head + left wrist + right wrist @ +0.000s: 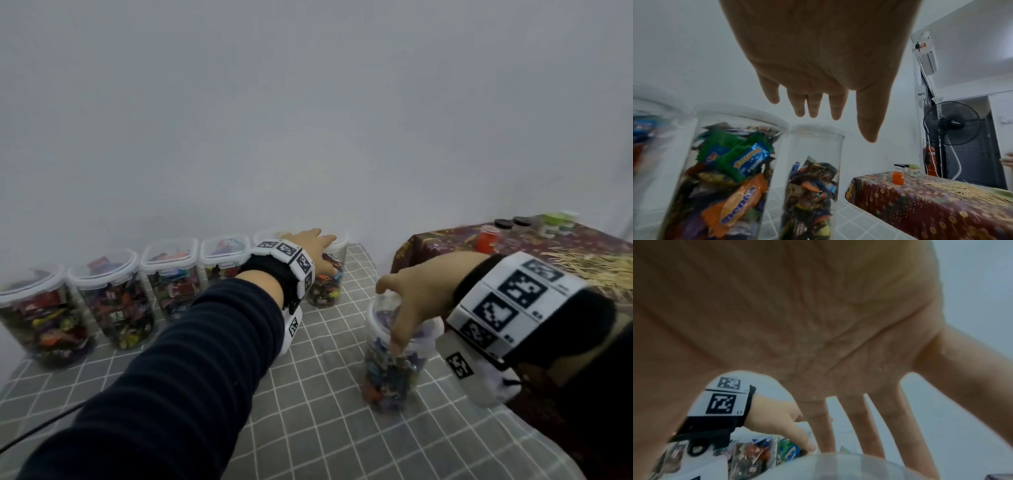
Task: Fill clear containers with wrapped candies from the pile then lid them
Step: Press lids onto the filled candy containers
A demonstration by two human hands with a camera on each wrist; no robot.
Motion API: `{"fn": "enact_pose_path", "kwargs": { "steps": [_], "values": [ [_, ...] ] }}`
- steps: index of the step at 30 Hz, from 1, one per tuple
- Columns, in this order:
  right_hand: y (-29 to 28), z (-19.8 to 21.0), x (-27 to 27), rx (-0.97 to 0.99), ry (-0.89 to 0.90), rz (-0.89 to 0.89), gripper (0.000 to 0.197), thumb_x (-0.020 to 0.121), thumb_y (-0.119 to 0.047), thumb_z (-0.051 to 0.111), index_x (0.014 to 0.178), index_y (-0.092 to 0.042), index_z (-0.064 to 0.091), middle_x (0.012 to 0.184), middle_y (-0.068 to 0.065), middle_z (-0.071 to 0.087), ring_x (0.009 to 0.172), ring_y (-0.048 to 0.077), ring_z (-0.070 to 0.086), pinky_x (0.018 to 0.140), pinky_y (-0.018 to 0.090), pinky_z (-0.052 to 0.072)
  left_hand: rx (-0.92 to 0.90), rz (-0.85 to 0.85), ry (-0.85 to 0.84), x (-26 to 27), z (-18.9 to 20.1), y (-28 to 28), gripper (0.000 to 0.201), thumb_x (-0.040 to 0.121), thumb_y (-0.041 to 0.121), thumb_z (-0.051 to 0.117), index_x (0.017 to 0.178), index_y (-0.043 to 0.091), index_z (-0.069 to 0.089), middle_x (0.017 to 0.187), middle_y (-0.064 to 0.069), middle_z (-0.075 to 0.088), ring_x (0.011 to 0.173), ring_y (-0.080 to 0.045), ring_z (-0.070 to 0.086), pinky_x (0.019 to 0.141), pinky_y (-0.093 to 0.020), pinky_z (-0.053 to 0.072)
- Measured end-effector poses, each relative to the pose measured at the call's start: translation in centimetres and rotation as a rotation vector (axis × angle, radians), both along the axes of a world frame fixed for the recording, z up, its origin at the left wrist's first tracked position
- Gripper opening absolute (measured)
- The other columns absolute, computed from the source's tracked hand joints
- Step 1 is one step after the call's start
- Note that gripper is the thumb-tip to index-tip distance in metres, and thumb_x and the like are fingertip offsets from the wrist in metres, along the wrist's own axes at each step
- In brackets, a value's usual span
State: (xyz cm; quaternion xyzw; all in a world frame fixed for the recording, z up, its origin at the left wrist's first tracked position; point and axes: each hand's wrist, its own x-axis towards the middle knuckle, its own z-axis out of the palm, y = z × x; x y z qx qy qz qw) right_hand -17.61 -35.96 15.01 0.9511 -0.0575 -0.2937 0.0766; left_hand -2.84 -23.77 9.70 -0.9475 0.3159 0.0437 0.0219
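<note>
Most of the work looks done. Along the wall stands a row of clear jars (116,301) packed with wrapped candies (740,155), and at least four of them carry white-rimmed clip lids (170,255). The last jar (329,274) in that row is only part full in the left wrist view — candy sits low in it, with clear wall above; whether it has a lid I cannot tell for certain. The left hand (310,248) reaches over it, fingers (835,107) straight and spread, holding nothing.

A separate jar (390,363) stands nearer on the desk (308,428), well apart from the row. The right hand (411,298) covers its top, fingers (869,423) spread wide and bent down over the rim, so it seems to be seating or pressing a lid — the lid itself is blurred. No loose pile shows in any view.

What is left, by my reading: close this jar, then top up and lid the end one.

The jars are tall, smooth, transparent plastic cylinders; the candies are crinkly foil and film wrappers in green, orange, blue. The desk wears a soft grey cloth with a white grid.
</note>
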Motion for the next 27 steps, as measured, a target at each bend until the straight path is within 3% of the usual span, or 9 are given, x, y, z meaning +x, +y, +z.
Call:
{"fn": "enact_pose_path", "kwargs": {
  "steps": [3, 7, 10, 18, 23, 27],
  "values": [
    [0.0, -1.2, 0.3, -0.041, -0.018, 0.06, 0.094, 0.069, -0.05, 0.075, 0.145, -0.028, 0.022, 0.141, 0.006, 0.043, 0.117, 0.028, 0.05, 0.091, 0.04, 0.046, 0.024, -0.016, -0.009, 0.1, -0.5, -0.6, 0.072, 0.092, 0.046, 0.05, 0.151, 0.026, 0.013, 0.158, -0.006, 0.012, 0.142, -0.026, 0.023, 0.112, -0.046, 0.027],
    [-0.7, -1.6, 1.2, 0.024, -0.057, 0.056, 0.091, 0.068, -0.049, 0.075, 0.142, -0.025, 0.028, 0.138, 0.006, 0.046, 0.116, 0.027, 0.05, 0.094, 0.043, 0.047, 0.036, -0.02, -0.05, 0.8, -1.1, -0.9, 0.071, 0.093, 0.043, 0.05, 0.151, 0.027, 0.012, 0.159, -0.005, 0.009, 0.143, -0.025, 0.021, 0.113, -0.046, 0.025],
    [-1.7, -1.3, 2.7, 0.062, -0.14, 0.017, 0.088, 0.07, -0.047, 0.074, 0.141, -0.021, 0.03, 0.137, 0.006, 0.048, 0.114, 0.026, 0.05, 0.094, 0.039, 0.046, 0.015, -0.011, -0.076, 1.7, -1.5, -1.1, 0.071, 0.094, 0.039, 0.051, 0.151, 0.027, 0.011, 0.159, -0.005, 0.009, 0.143, -0.023, 0.019, 0.115, -0.044, 0.02],
    [-4.7, -1.7, 10.5, 0.195, -0.438, -0.125, 0.068, 0.075, -0.041, 0.071, 0.128, -0.01, 0.042, 0.114, 0.007, 0.056, 0.094, 0.023, 0.049, 0.075, 0.031, 0.041, -0.089, -0.02, -0.237, 3.3, -3.0, -1.2, 0.06, 0.097, 0.028, 0.046, 0.15, 0.024, 0.017, 0.157, -0.003, 0.019, 0.141, -0.02, 0.025, 0.116, -0.037, 0.016],
    [-5.2, -2.6, 14.8, 0.217, -0.501, -0.155, 0.041, 0.074, -0.037, 0.072, 0.098, -0.009, 0.055, 0.078, 0.001, 0.052, 0.079, 0.024, 0.051, 0.055, 0.027, 0.037, -0.134, -0.011, -0.373, 3.5, -3.6, -1.5, 0.049, 0.098, 0.024, 0.044, 0.144, 0.02, 0.029, 0.148, -0.004, 0.036, 0.132, -0.023, 0.037, 0.109, -0.036, 0.026],
    [-5.7, -3.7, 17.4, 0.231, -0.519, -0.213, 0.035, 0.071, -0.038, 0.071, 0.089, -0.01, 0.059, 0.076, 0.004, 0.052, 0.071, 0.023, 0.05, 0.064, 0.028, 0.041, -0.157, 0.008, -0.374, 3.9, -4.2, -1.8, 0.045, 0.096, 0.02, 0.045, 0.139, 0.017, 0.034, 0.138, -0.006, 0.045, 0.125, -0.025, 0.044, 0.104, -0.038, 0.034]
  ]
}}
